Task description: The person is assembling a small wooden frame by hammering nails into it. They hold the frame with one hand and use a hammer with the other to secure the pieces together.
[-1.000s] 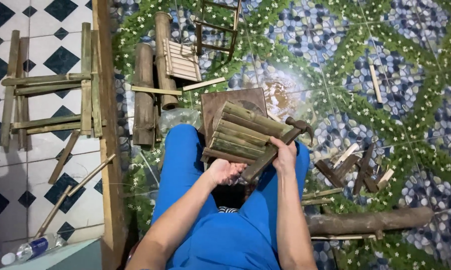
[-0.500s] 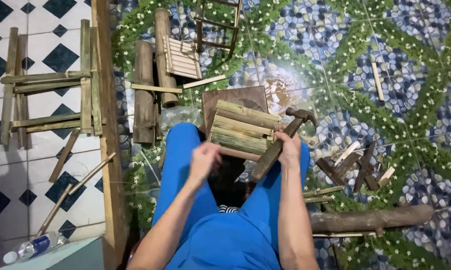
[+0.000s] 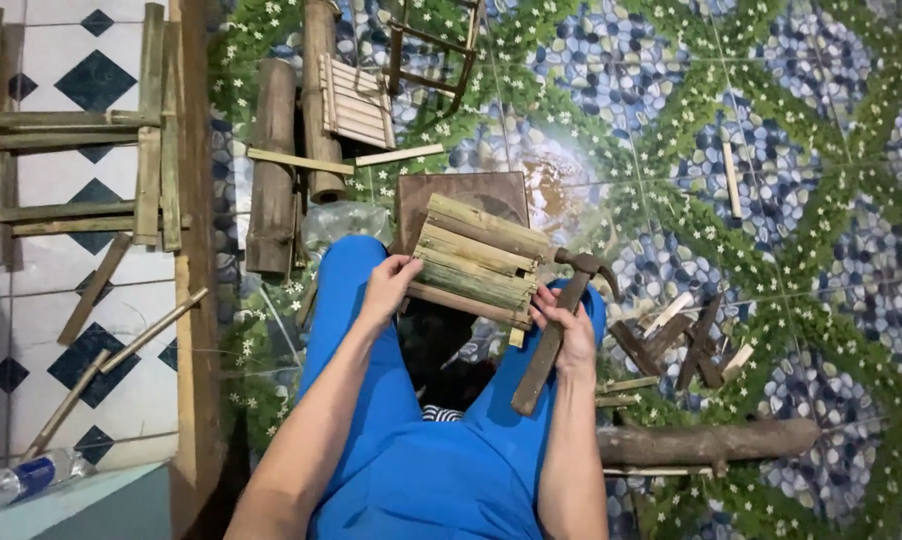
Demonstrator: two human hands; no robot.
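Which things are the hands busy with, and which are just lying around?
Busy with:
- bamboo slat panel, left hand gripping its edge
- hammer, held in the right hand
- brown board under the panel

Lying around:
- thick bamboo poles
- small finished slat panel
- wood offcuts
- log
- plastic bottle

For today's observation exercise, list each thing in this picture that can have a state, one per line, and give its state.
Slatted bamboo panel: tilted over the knees, gripped at its left edge.
Left hand: closed on the panel's edge.
Right hand: wrapped around the hammer handle, touching the panel's lower right corner.
Wooden-handled claw hammer: held, head up, not striking.
Clear plastic bottle with blue label: lying on its side.
Small finished slat panel: lying flat on the floor.
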